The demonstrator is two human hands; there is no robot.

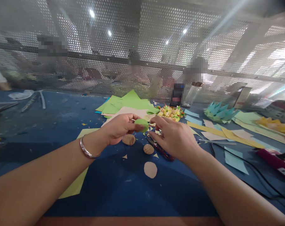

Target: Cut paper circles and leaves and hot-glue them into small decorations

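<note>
Paper piece, green, rounded, pinched in my left hand, my right hand beside it, fingertips parted, flat pale-pink paper circle nearer me.

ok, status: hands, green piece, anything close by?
Left hand pinching green paper piece. Right hand beside it, open, contact unclear. Scissors on blue table, near right hand.
</note>
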